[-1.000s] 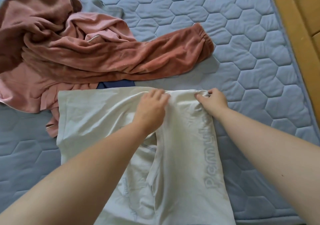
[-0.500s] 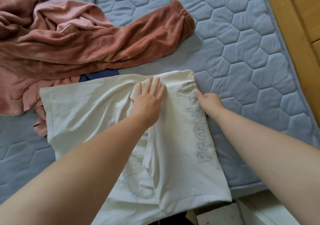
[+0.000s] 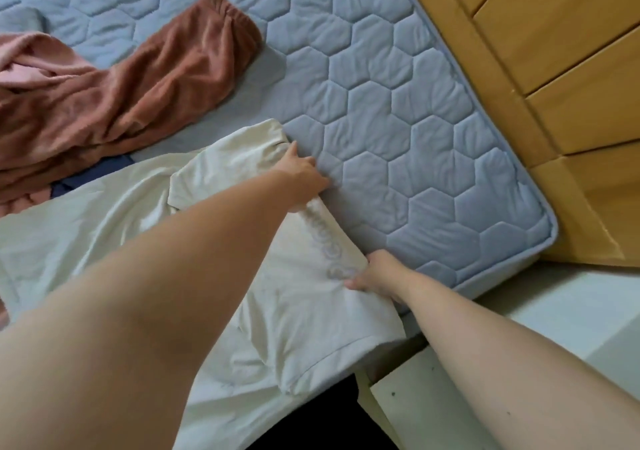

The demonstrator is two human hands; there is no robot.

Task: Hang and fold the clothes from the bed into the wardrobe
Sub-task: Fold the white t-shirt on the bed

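A cream-white T-shirt [image 3: 104,235] with grey lettering lies on the blue quilted mattress [image 3: 415,131], its right side folded inwards and its hem hanging over the near edge. My left hand [image 3: 303,176] grips the folded right edge near the shoulder, thumb on top and fingers curled at the fabric's border. Lower down the same edge, beside the lettering, my right hand [image 3: 375,275] pinches the shirt. My left forearm hides much of the shirt's middle.
A rust-brown plush garment [image 3: 145,82] and a pink one [image 3: 31,55] lie bunched at the left, with a navy piece [image 3: 90,174] showing under them. Wooden panels [image 3: 561,51] border the mattress's right side. A pale floor [image 3: 571,314] lies below the bed corner.
My left hand left the shirt's middle and went to its right edge. My right hand slid down that edge towards me. The view swung right, showing the bed corner.
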